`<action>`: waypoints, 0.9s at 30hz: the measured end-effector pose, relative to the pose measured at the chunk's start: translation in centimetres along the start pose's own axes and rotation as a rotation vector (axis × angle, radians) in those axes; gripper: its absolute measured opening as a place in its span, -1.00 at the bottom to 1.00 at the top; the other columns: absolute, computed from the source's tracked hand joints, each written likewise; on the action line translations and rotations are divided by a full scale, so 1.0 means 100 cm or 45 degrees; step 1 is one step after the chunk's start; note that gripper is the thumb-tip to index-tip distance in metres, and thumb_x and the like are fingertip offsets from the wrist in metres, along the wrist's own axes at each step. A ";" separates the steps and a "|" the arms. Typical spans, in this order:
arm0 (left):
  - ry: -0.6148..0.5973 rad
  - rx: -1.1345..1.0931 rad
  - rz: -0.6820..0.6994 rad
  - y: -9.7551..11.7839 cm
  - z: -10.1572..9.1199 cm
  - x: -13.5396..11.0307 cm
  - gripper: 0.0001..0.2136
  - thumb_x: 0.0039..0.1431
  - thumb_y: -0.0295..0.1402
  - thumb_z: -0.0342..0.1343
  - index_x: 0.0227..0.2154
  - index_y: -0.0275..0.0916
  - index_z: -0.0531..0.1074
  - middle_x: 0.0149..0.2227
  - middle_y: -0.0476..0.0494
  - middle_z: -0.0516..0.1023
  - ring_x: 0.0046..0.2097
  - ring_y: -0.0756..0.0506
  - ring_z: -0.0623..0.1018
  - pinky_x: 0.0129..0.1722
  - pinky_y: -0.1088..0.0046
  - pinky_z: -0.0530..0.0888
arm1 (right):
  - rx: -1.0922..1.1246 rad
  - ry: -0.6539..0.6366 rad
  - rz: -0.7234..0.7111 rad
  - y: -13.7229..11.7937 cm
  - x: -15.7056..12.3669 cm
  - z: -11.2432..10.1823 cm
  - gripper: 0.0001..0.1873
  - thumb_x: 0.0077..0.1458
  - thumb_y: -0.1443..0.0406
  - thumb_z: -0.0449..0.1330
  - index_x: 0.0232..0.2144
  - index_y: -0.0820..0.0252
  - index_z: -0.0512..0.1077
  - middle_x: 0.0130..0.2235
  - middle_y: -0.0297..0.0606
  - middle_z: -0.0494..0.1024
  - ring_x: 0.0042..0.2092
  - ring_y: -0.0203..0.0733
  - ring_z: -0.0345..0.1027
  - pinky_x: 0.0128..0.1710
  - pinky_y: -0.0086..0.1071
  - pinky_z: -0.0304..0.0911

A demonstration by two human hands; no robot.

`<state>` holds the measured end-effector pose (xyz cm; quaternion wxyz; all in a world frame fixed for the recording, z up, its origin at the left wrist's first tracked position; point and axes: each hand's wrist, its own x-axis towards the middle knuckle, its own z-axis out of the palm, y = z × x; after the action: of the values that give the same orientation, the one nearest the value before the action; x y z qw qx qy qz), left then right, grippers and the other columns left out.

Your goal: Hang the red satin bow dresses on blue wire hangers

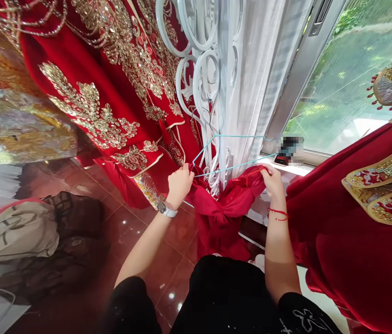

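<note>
A red dress (222,213) with a gathered bodice hangs in front of me, stretched between both hands. My left hand (180,182) is closed on its left upper edge, right at the left end of a thin turquoise wire hanger (237,136). Closed as well, my right hand (273,180) pinches the dress's right upper edge. The hanger's right end lies above that hand, apart from the fabric. Its hook rises by the white scrolled metalwork (208,69); whether it is hooked there I cannot tell.
Red gowns with gold sequin embroidery (91,111) hang at left, and another embroidered red garment (349,199) at right. A window (352,79) and a dark object on its sill (282,160) are beyond. Bags (25,229) rest on the tiled floor (171,236).
</note>
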<state>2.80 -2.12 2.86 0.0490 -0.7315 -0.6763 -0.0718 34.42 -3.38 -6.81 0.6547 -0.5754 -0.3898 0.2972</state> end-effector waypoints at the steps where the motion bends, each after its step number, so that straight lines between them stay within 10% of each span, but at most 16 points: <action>1: 0.017 -0.014 -0.018 0.007 0.004 0.000 -0.62 0.43 -0.30 -0.16 0.11 -0.37 0.41 -0.10 -0.47 0.63 -0.07 -0.35 0.67 -0.11 0.22 0.52 | -0.026 -0.008 -0.006 0.002 -0.005 0.001 -0.74 -0.06 0.14 0.19 -0.32 0.08 0.55 -0.21 -0.26 0.66 -0.19 -0.13 0.51 -0.17 -0.31 0.42; 6: 0.050 -0.186 0.009 0.014 0.016 0.017 -0.64 0.37 -0.40 -0.18 0.02 -0.44 0.45 -0.17 -0.48 0.63 -0.10 -0.34 0.66 -0.09 0.21 0.51 | -0.287 -0.078 -0.125 -0.007 -0.018 -0.006 -0.69 0.01 0.21 0.10 -0.26 0.12 0.58 -0.11 -0.19 0.68 -0.08 -0.05 0.52 0.02 -0.18 0.39; 15: 0.148 -1.105 -0.092 -0.064 0.060 0.025 -0.60 0.13 -0.49 -0.08 -0.01 -0.27 0.48 -0.19 -0.17 0.63 -0.23 -0.12 0.59 -0.09 0.33 0.50 | -0.922 0.097 -0.327 -0.015 -0.030 -0.018 -0.65 0.14 0.25 0.03 -0.24 0.19 0.62 -0.15 0.00 0.56 -0.11 0.05 0.37 0.03 -0.08 0.25; 22: -0.064 -0.600 0.083 -0.084 0.066 -0.008 -0.68 0.31 -0.39 -0.09 -0.02 -0.21 0.53 -0.01 -0.26 0.57 -0.09 -0.19 0.59 0.00 0.28 0.47 | -1.012 0.112 -0.173 -0.019 -0.042 -0.001 -0.59 0.14 0.33 -0.05 -0.17 0.14 0.58 -0.45 -0.22 0.48 -0.38 -0.09 0.22 -0.29 -0.31 0.03; 27: -0.098 -0.101 0.031 -0.090 0.068 -0.021 -0.63 0.40 -0.32 -0.15 0.07 -0.21 0.50 0.07 -0.35 0.50 -0.17 -0.21 0.57 -0.12 0.25 0.47 | -0.921 0.109 -0.222 -0.018 -0.046 0.004 -0.66 0.10 0.33 -0.07 -0.48 0.12 0.50 -0.45 -0.20 0.55 -0.38 -0.12 0.29 -0.29 -0.32 0.07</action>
<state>-6.04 -2.28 -4.46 -0.0051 -0.7433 -0.6653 -0.0698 31.57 -7.27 -5.77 0.4477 -0.7460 -0.4894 0.0590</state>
